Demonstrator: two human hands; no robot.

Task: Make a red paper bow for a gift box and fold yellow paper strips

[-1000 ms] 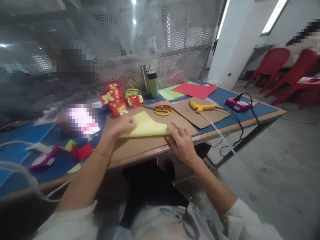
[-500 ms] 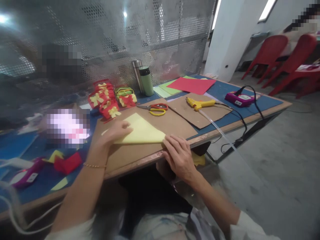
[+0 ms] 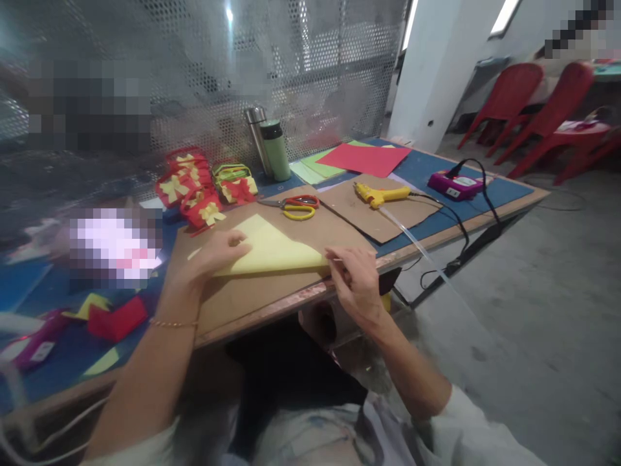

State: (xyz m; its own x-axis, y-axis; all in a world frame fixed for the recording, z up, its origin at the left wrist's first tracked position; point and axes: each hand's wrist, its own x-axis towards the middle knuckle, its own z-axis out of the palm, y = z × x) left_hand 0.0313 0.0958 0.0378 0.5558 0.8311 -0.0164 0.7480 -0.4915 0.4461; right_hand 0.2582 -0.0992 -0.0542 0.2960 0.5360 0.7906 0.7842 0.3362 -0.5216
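Note:
A folded yellow paper sheet (image 3: pixel 274 251) lies on a brown cardboard mat (image 3: pixel 252 298) at the table's near edge. My left hand (image 3: pixel 216 254) rests flat on the sheet's left part, fingers stretched out. At the sheet's right corner my right hand (image 3: pixel 356 281) has its fingers curled and pinched on the fold. Red-and-yellow scissors (image 3: pixel 297 206) lie just beyond the sheet.
A yellow glue gun (image 3: pixel 381 193) lies on a second cardboard piece, its cable running to a purple box (image 3: pixel 453 185). Red and yellow paper crafts (image 3: pixel 194 188), two flasks (image 3: pixel 269 150), red and green sheets (image 3: pixel 361 158) stand behind. Red chairs (image 3: pixel 533 110) at far right.
The view has shifted left and down. My right hand went from lying flat on the sheet's right edge to pinching its corner. My left hand stayed on the sheet.

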